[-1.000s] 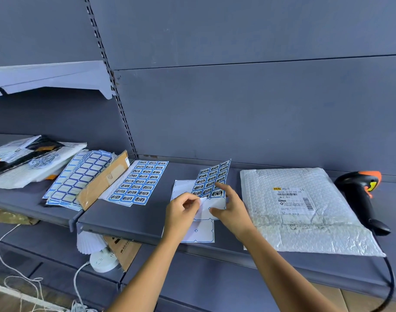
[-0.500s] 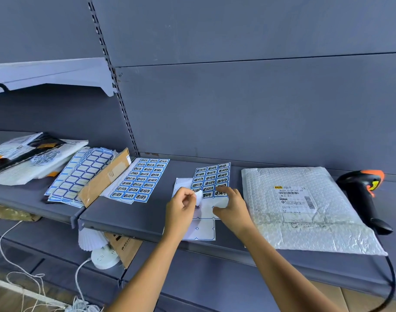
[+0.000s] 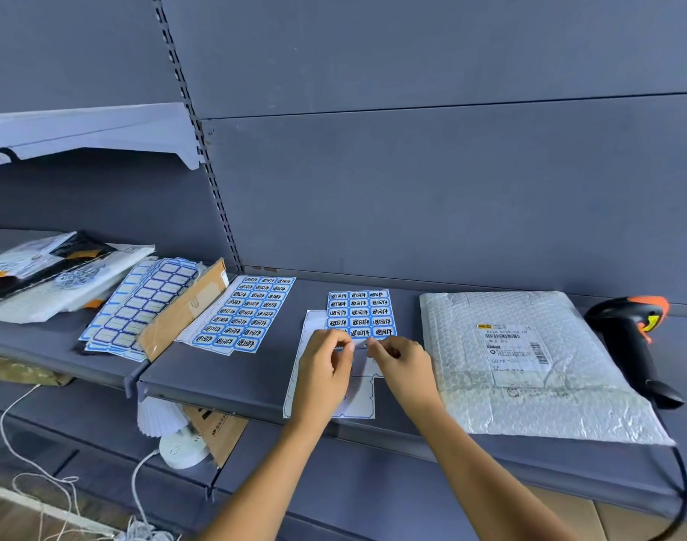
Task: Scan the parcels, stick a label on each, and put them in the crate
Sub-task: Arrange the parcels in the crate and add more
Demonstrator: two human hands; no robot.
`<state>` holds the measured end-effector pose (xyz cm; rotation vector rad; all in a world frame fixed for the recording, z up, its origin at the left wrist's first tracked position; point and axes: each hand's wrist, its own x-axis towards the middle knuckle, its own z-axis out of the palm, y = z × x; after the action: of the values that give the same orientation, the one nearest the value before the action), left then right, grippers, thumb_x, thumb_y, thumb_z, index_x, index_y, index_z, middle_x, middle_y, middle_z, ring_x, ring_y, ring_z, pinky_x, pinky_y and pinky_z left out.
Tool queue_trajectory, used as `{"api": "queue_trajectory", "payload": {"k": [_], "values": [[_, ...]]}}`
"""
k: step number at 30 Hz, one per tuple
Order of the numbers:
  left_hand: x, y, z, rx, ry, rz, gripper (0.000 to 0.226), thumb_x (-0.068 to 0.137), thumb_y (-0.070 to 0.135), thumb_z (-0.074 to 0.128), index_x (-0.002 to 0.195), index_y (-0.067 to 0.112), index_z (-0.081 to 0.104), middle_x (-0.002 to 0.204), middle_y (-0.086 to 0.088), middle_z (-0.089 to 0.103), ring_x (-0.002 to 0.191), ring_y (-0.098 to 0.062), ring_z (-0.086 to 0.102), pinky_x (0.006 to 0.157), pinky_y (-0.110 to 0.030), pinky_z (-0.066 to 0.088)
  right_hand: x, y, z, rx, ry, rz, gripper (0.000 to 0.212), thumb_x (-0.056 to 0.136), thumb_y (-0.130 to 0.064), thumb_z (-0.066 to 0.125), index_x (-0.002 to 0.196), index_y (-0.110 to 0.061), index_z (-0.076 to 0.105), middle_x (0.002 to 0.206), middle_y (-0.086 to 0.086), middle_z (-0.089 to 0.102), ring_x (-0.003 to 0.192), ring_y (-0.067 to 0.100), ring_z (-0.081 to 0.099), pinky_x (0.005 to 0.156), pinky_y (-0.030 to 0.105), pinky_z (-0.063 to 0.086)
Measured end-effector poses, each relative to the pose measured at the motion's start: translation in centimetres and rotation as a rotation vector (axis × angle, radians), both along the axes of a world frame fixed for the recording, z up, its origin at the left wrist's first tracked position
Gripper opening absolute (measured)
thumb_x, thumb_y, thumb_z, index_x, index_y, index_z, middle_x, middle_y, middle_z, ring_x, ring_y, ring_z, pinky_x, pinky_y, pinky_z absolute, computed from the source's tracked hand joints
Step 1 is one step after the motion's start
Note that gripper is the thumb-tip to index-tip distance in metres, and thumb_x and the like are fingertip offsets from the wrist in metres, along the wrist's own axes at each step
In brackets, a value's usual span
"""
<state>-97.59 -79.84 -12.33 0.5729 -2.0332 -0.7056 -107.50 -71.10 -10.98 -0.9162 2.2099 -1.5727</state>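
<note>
The left hand [image 3: 326,357] and right hand [image 3: 402,361] meet thumb-to-fingertip at the near edge of a label sheet [image 3: 359,312], each pinching it with curled fingers; whether a single sticker is already lifted cannot be told. The sheet lies flat on a white backing sheet [image 3: 357,402] and carries rows of blue-bordered white stickers, each printed in black with "退回件". Just right of the hands lies the parcel [image 3: 529,400], a flat bubble-wrap mailer with a white shipping label [image 3: 513,349] bearing barcodes and the number "0079". Beyond it a black scanner [image 3: 630,337] with orange trim rests on its side. To the left are a second sheet [image 3: 252,314] of the same stickers, a cardboard flap [image 3: 185,310], blank blue-framed label sheets [image 3: 139,310] and a pile of mailers [image 3: 53,275]. Everything sits on a grey metal shelf [image 3: 224,378] against grey back panels; a white power strip [image 3: 181,449] lies on the level below.
</note>
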Motion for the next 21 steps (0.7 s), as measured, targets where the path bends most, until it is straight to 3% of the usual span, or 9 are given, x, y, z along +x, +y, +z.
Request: {"api": "queue_trajectory", "payload": {"k": [4, 8, 13, 17, 21], "values": [[-0.1, 0.1, -0.6, -0.104, -0.021, -0.01, 0.011, 0.089, 0.02, 0.055, 0.088, 0.012, 0.062, 0.09, 0.007, 0.048, 0.078, -0.001, 0.054, 0.071, -0.004, 0.04, 0.0, 0.1, 0.2, -0.079, -0.161, -0.001, 0.04, 0.089, -0.032, 0.063, 0.077, 0.006, 0.064, 0.062, 0.014, 0.052, 0.059, 0.014, 0.04, 0.051, 0.02, 0.032], [-0.2, 0.1, -0.8, -0.168, -0.026, -0.046, 0.004, 0.088, 0.017, 0.058, 0.09, 0.021, 0.058, 0.094, 0.007, 0.048, 0.079, -0.002, 0.055, 0.072, -0.007, 0.042, -0.3, -0.1, 0.1, -0.112, -0.213, 0.0, 0.025, 0.087, -0.019, 0.065, 0.069, -0.002, 0.064, 0.064, 0.004, 0.058, 0.059, 0.012, 0.045, 0.057, 0.021, 0.037], [0.0, 0.5, -0.3, -0.088, 0.028, -0.062, 0.011, 0.082, 0.028, 0.054, 0.09, 0.021, 0.055, 0.098, 0.005, 0.048, 0.082, 0.0, 0.053, 0.073, -0.006, 0.042, -0.9, -0.2, -0.2, -0.153, -0.324, -0.031, 0.026, 0.091, -0.018, 0.061, 0.066, -0.012, 0.057, 0.067, 0.005, 0.055, 0.065, 0.015, 0.044, 0.063, 0.026, 0.037], [-0.5, 0.0, 0.9, 0.044, -0.06, -0.056, 0.013, 0.086, 0.013, 0.058, 0.087, 0.024, 0.051, 0.089, 0.015, 0.056, 0.072, -0.005, 0.054, 0.064, -0.012, 0.04, -1.5, -0.1, 2.3, -0.351, -0.546, -0.018, 0.023, 0.095, -0.009, 0.053, 0.072, -0.01, 0.053, 0.069, 0.005, 0.054, 0.067, 0.013, 0.051, 0.068, 0.021, 0.045], [-3.6, 0.5, 4.8, 0.025, -0.139, -0.165, 0.014, 0.091, 0.01, 0.054, 0.088, 0.023, 0.053, 0.086, 0.017, 0.059, 0.067, -0.005, 0.054, 0.061, -0.015, 0.039, -3.6, 3.4, 7.8, -0.514, -0.411, -0.09, 0.026, 0.094, -0.007, 0.051, 0.07, -0.015, 0.054, 0.065, -0.003, 0.047, 0.06, 0.006, 0.041, 0.061, 0.017, 0.036]]}}
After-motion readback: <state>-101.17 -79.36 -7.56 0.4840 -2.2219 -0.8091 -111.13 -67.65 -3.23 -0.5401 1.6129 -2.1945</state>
